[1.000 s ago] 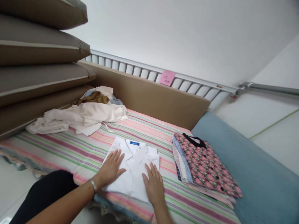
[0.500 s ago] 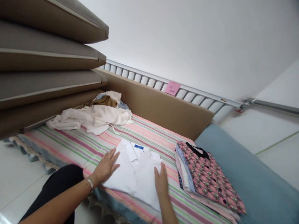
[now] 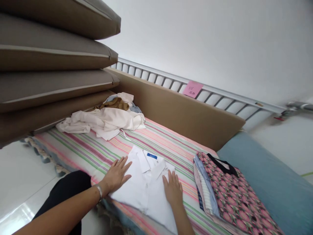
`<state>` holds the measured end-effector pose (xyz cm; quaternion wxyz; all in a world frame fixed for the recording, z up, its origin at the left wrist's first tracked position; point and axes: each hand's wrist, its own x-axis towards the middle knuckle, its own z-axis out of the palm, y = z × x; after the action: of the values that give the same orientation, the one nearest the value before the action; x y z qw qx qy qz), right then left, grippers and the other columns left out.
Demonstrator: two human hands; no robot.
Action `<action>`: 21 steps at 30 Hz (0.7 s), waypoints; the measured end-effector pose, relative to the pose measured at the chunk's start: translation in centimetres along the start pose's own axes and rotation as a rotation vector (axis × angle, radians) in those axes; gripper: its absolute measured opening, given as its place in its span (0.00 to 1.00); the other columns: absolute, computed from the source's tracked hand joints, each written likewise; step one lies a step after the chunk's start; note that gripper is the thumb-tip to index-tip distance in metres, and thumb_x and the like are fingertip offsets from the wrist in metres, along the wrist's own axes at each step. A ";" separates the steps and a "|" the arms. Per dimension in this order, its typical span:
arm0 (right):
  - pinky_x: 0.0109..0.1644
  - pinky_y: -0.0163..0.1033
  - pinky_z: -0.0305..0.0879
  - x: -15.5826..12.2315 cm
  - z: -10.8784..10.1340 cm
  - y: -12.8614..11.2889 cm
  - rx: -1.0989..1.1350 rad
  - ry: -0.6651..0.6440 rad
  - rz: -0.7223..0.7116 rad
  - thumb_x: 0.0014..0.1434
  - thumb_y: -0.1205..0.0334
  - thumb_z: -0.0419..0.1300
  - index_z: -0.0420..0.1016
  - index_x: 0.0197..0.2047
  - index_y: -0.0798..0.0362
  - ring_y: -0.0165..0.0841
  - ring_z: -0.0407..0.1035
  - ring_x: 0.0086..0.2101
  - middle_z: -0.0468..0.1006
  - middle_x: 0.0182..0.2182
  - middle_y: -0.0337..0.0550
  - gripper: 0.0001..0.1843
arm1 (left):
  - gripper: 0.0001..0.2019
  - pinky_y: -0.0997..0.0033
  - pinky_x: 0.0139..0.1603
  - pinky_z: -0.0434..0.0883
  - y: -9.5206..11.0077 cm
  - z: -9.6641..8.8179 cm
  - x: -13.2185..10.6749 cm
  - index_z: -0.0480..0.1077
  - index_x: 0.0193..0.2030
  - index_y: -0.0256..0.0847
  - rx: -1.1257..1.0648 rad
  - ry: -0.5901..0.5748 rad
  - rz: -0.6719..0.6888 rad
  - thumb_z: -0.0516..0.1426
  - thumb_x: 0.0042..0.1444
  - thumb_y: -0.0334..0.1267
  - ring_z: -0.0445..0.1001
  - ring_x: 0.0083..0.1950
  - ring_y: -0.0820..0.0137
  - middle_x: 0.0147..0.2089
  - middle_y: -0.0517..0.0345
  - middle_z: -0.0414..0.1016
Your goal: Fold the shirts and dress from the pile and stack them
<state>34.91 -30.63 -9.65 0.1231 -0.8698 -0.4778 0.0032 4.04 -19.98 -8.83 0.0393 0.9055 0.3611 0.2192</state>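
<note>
A white collared shirt (image 3: 146, 186) with a blue neck label lies folded, front side up, on a striped sheet (image 3: 90, 153). My left hand (image 3: 117, 174) rests flat on the shirt's left edge, fingers apart. On its right side my right hand (image 3: 173, 187) lies with outstretched fingers touching the cloth. Neither hand grips anything. Just right of the shirt is a stack of folded clothes, topped by a pink patterned garment with a black collar (image 3: 234, 192).
Loose white clothes (image 3: 105, 120) and a brown garment (image 3: 116, 103) lie crumpled at the back left. Thick brown cushions (image 3: 56, 58) are piled at the left. A brown board (image 3: 176, 109) and a metal rail bearing a pink note (image 3: 193, 88) run along the wall.
The camera view has shifted, so the pink patterned garment and note appear farther right. My right hand lies slightly farther in on the shirt; my left hand keeps its place.
</note>
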 end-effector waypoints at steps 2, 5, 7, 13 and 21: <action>0.65 0.58 0.41 0.3 0.1 0.2 0.087 0.017 -0.004 0.59 0.41 0.43 0.55 0.65 0.53 0.46 0.43 0.65 0.52 0.66 0.52 0.37 | 0.29 0.48 0.64 0.53 -0.1 0.0 0.1 0.53 0.67 0.50 -0.025 -0.007 0.002 0.47 0.61 0.54 0.51 0.69 0.55 0.70 0.47 0.51; 0.66 0.55 0.39 0.8 -0.1 0.9 0.422 0.043 0.046 0.52 0.37 0.49 0.60 0.62 0.54 0.45 0.44 0.65 0.54 0.65 0.52 0.41 | 0.30 0.47 0.65 0.52 -0.4 0.0 0.2 0.52 0.67 0.49 -0.102 -0.014 -0.008 0.47 0.61 0.54 0.49 0.70 0.56 0.70 0.46 0.50; 0.67 0.51 0.42 0.7 -0.6 1.5 0.620 0.067 0.108 0.50 0.33 0.48 0.59 0.62 0.56 0.44 0.45 0.65 0.54 0.65 0.53 0.46 | 0.29 0.48 0.66 0.52 -0.6 -0.2 0.4 0.52 0.67 0.47 -0.227 0.002 -0.054 0.47 0.61 0.54 0.50 0.69 0.59 0.69 0.47 0.51; 0.61 0.44 0.58 -4.5 -2.7 3.5 0.914 0.104 0.257 0.49 0.32 0.47 0.58 0.61 0.59 0.41 0.59 0.59 0.64 0.60 0.54 0.47 | 0.31 0.56 0.65 0.59 -2.1 -2.2 0.2 0.64 0.58 0.34 -1.031 0.127 -0.468 0.52 0.55 0.56 0.63 0.63 0.59 0.62 0.41 0.65; 0.50 0.41 0.68 -9.4 -5.2 3.5 1.392 -0.059 0.507 0.37 0.42 0.67 0.67 0.42 0.52 0.39 0.71 0.48 0.79 0.40 0.48 0.32 | 0.18 0.60 0.55 0.71 -4.2 -4.1 -0.8 0.68 0.42 0.34 -1.615 0.105 -0.828 0.61 0.51 0.46 0.76 0.49 0.60 0.46 0.39 0.77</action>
<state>33.34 -41.38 -6.47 0.6285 -0.6739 -0.1528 0.3571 -0.90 -17.73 -6.37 0.7212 0.3891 0.3954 0.4148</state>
